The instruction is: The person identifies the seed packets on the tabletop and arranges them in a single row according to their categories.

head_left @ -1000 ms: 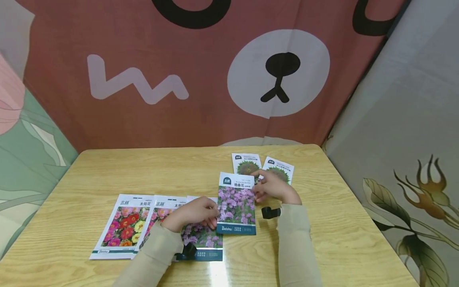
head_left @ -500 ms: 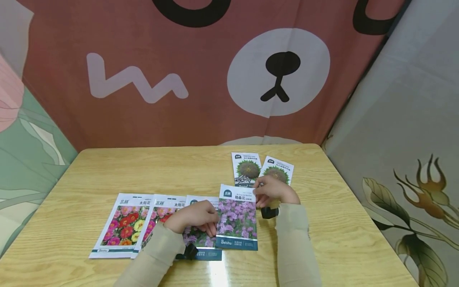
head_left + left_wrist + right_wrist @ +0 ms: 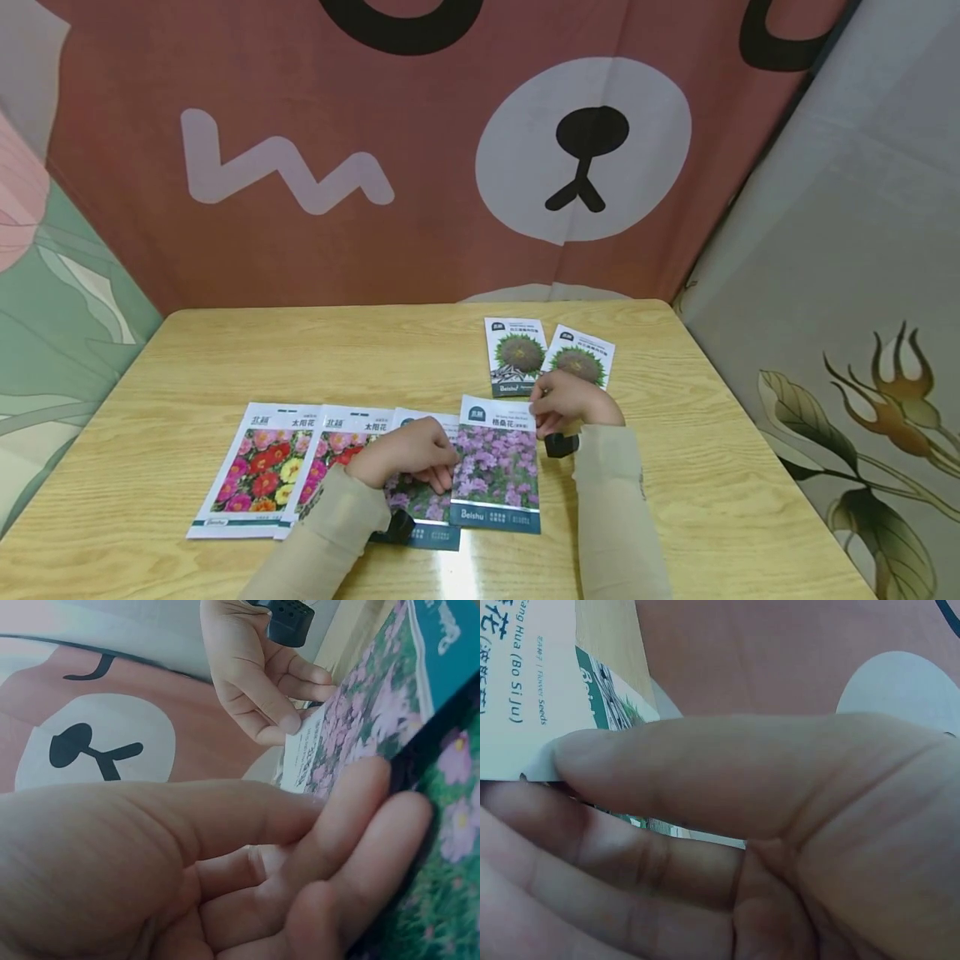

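Observation:
A seed packet printed with purple flowers lies partly over a matching packet at the front middle of the table. My right hand pinches its upper right corner, thumb on the printed face, as the right wrist view shows. At its left edge, my left hand grips it between thumb and fingers; in the left wrist view the fingertips are right at that edge. This left hand also covers part of the matching packet beneath.
Two packets with red and yellow flowers, one outer and one inner, lie at the left. Behind my right hand are two smaller packets with spiky round heads, one upright and one tilted. The table meets a bear-print cloth.
Both hands' packet has come down toward the table's front and settled over the edge of the matching packet. My right hand has shifted slightly nearer, uncovering more of the small packets.

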The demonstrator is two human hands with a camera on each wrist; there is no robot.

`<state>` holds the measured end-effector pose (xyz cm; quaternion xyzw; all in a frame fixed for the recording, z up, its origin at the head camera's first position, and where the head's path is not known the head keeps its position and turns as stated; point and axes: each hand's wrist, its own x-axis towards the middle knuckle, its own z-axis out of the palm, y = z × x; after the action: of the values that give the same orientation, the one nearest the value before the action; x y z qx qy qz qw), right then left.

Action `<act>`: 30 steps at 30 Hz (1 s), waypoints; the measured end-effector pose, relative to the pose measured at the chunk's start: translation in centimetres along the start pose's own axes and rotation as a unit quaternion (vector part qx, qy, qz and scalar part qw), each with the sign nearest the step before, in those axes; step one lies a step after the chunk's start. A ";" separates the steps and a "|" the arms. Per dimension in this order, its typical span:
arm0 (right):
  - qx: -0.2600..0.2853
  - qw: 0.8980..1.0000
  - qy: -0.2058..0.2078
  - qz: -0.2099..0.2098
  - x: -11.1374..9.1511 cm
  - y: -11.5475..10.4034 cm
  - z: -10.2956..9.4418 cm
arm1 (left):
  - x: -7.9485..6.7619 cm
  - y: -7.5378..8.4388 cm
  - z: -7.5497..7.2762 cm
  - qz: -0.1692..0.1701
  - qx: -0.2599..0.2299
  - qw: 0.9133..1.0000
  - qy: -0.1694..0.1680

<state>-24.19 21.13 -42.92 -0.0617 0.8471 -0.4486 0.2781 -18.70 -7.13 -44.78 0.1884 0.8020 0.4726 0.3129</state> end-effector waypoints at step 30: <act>-0.022 0.998 0.040 0.035 0.0 -0.7 1.4 | 0.0 0.4 0.3 -0.020 0.069 0.995 0.068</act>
<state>-23.61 19.73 -43.01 -0.0204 0.8690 -0.4218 0.2579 -18.50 -6.78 -44.52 0.1609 0.8558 0.4211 0.2537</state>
